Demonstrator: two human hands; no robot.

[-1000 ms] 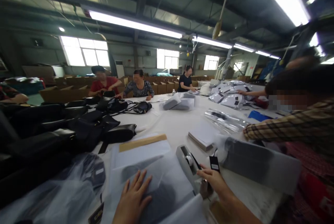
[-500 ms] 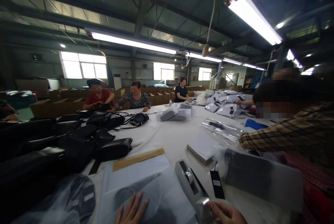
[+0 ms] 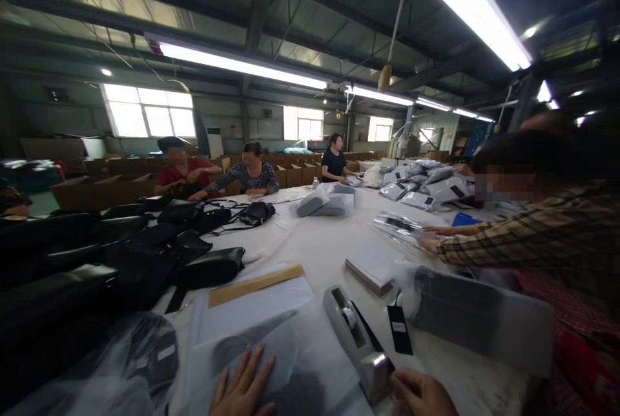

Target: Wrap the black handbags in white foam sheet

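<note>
toward the near edge of the counter (image 3: pixel 310 245), a wrapped packet (image 3: pixel 300 329) is lying flat, something grey showing through its translucent sheet and a brown strip (image 3: pixel 256 285) running along its far end. the left hand (image 3: pixel 243 384) is resting palm down on the sheet, fingers fanning out and gripping nothing. the step is probably calling for light, even pressure there, so that the sheet is staying smooth and not sliding. just right of the packet, a tape dispenser (image 3: pixel 359 346) is standing with its metal end facing the near edge. beside that end the right hand (image 3: pixel 421 393) is curling, thumb and forefinger closing together; whether they are holding tape i cannot tell. good handling is likely asking for a low, steady pull that is not tipping the dispenser.

compared with a second ago, the right hand is no longer reaching over the dispenser but sitting past its near end, leaving the black tag (image 3: pixel 399 329) fully showing. farther right, a co-worker's hands (image 3: pixel 431 243) are now showing at the clear plastic sleeves (image 3: pixel 394 225).
</note>
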